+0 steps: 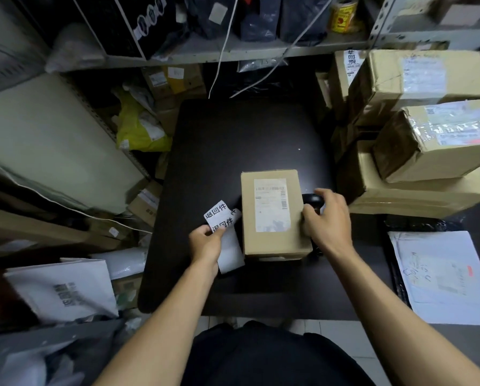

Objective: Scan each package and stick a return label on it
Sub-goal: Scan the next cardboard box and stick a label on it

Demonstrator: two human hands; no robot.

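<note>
a white strip of return labels printed with black characters [221, 216] is pinched between the thumb and curled fingers [216, 235] of the left hand [207, 243], with blank backing paper trailing down below the wrist. a black handheld scanner [312, 201] is gripped by the right hand [326, 218]; its dark head shows above the knuckles, while the rest is hidden by the hand.

between the two hands a small brown cardboard package [272, 215] is set flat on the dark counter [233, 140], a white shipping label with barcodes [271, 204] on its upper face. the label strip is held just beside the package's left edge; the right hand is placed against its right edge, though whether skin touches cardboard cannot be told.

close on the right, the counter is hemmed in by a stack of taped brown cardboard boxes [428, 140], the lowest of them just beyond the scanner. nearer the body on that side, a white mailer bag with handwriting [442, 277] is laid over a black bag. on the left, a yellow plastic parcel [138, 129], small cartons and a white bag with printed characters [66, 291] are piled below the counter's edge. a grey metal shelf [233, 51] loaded with dark bags and a yellow tape roll [343, 13] is seen beyond the far edge, with two white cables hanging from it.

open counter is left beyond the package and in front of it.
</note>
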